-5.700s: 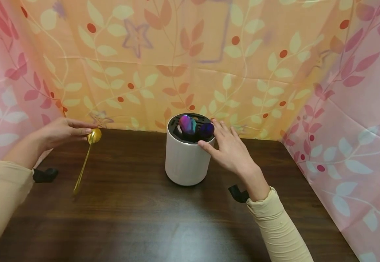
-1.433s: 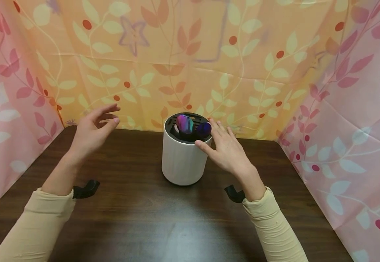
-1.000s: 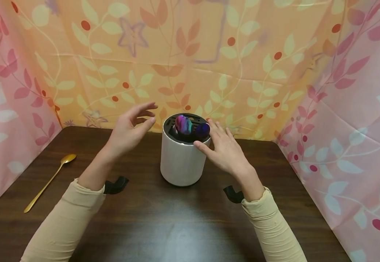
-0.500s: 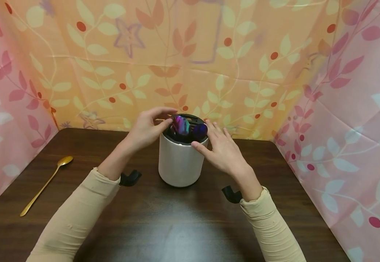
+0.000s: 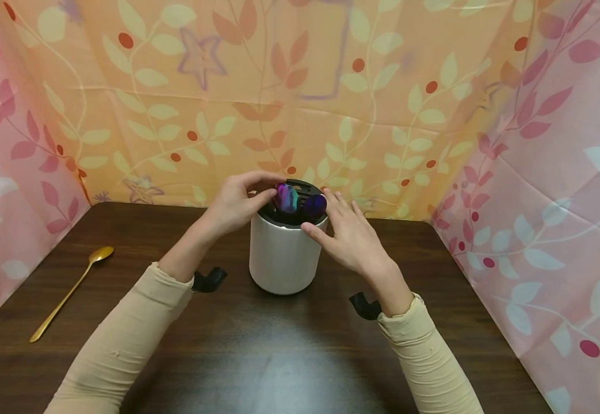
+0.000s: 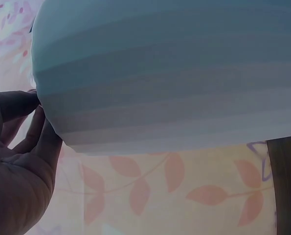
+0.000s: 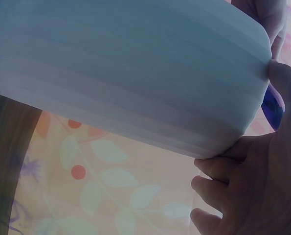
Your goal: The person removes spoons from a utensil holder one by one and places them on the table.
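Observation:
A white cylindrical utensil holder [image 5: 283, 259] with a black slotted top [image 5: 306, 187] stands upright on the table. Out of the top rise the heads of an iridescent spoon [image 5: 287, 199] and a dark purple spoon [image 5: 314, 205]. From the left, my left hand [image 5: 237, 201] pinches the iridescent spoon's left edge, thumb in front and index finger behind. My right hand [image 5: 354, 236] rests against the holder's right rim with fingers extended, beside the purple spoon. Both wrist views are filled by the holder's pale wall, with fingertips at its rim. The spoon handles are hidden inside.
A gold spoon [image 5: 72, 293] lies on the dark wooden table [image 5: 258, 368] at the left, bowl toward the back. Floral cloth [image 5: 227, 103] hangs behind the table, with pink floral cloth [image 5: 553, 230] along both sides.
My left hand held the gold spoon at first, then let it go on the table at the left. It moved right to the holder and took hold of the iridescent spoon. My right hand stayed at the rim.

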A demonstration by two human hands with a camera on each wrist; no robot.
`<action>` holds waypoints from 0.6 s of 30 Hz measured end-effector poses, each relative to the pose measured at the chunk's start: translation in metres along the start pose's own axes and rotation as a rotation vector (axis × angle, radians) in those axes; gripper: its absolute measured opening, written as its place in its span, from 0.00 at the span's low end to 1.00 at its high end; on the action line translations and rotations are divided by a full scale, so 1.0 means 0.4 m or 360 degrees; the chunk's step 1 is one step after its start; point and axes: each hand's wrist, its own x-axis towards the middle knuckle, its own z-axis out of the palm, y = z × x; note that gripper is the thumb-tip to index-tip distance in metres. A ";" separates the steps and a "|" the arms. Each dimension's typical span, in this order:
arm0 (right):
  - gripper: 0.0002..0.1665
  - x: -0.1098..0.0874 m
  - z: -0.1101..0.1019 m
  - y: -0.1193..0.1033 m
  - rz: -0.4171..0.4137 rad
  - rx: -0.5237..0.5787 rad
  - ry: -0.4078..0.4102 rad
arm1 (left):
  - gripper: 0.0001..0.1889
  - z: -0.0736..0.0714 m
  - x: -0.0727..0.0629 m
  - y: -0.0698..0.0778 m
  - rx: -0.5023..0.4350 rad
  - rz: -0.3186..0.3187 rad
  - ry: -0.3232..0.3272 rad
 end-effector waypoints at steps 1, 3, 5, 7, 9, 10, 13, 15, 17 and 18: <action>0.59 0.000 0.000 0.000 0.0000 -0.0002 0.0002 | 0.14 0.000 0.001 0.000 -0.0005 -0.0009 -0.0004; 0.59 -0.001 0.000 -0.001 -0.0001 -0.0003 0.0002 | 0.14 -0.001 0.004 0.000 -0.0012 -0.0032 -0.0017; 0.59 -0.002 -0.001 -0.001 0.0000 0.0000 -0.0002 | 0.13 -0.003 0.006 0.000 -0.0015 -0.0061 -0.0031; 0.59 -0.001 0.000 0.000 0.0003 -0.0002 -0.0007 | 0.13 -0.005 0.008 0.002 -0.0026 -0.0090 -0.0042; 0.59 0.000 0.000 0.000 0.0002 -0.0005 -0.0010 | 0.13 -0.007 0.012 0.002 -0.0054 -0.0114 -0.0045; 0.59 0.000 0.000 0.000 0.0005 -0.0006 -0.0009 | 0.13 -0.008 0.014 0.002 -0.0072 -0.0130 -0.0046; 0.59 0.001 -0.002 -0.001 0.0006 -0.0008 -0.0006 | 0.13 -0.010 0.020 0.005 -0.0127 -0.0156 -0.0039; 0.59 0.001 -0.002 -0.001 0.0005 -0.0009 -0.0003 | 0.13 -0.011 0.023 0.007 -0.0141 -0.0168 -0.0034; 0.58 0.000 -0.002 -0.001 0.0002 -0.0011 -0.0001 | 0.13 -0.011 0.025 0.011 -0.0138 -0.0180 -0.0030; 0.58 0.000 -0.002 -0.001 0.0000 -0.0012 0.0002 | 0.13 -0.012 0.026 0.013 -0.0137 -0.0186 -0.0029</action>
